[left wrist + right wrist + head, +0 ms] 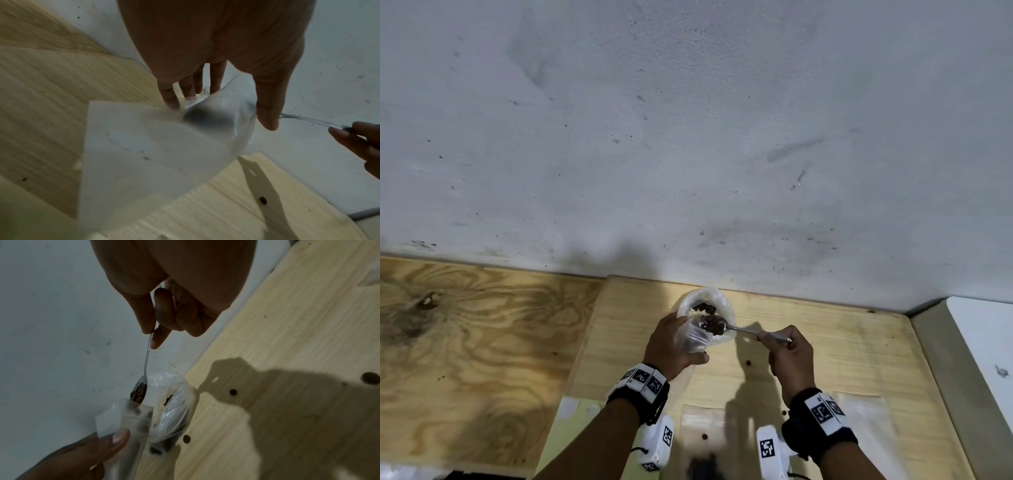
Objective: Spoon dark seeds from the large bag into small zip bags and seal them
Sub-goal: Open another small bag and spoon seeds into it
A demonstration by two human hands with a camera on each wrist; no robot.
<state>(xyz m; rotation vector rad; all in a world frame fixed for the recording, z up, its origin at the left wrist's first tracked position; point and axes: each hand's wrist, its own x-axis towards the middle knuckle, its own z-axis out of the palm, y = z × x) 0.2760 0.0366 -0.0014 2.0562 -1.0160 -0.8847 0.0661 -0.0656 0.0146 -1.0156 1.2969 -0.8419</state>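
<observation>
My left hand [676,346] grips a small clear zip bag [697,337], mouth held open, beside the large bag [717,303] of dark seeds at the wall. In the left wrist view the small zip bag [156,146] hangs from thumb and fingers [267,113], a dark blur inside its mouth. My right hand [784,346] pinches the handle of a metal spoon [739,329]; its bowl, heaped with dark seeds [712,325], sits at the small bag's mouth. In the right wrist view the spoon [144,382] dips into the zip bag [127,417], with the large bag [174,404] just behind.
A pale wooden board [842,359] lies on a plywood table [465,335] against a white wall [688,137]. Loose seeds [748,362] dot the board. More flat clear bags [702,425] lie near the front edge between my wrists.
</observation>
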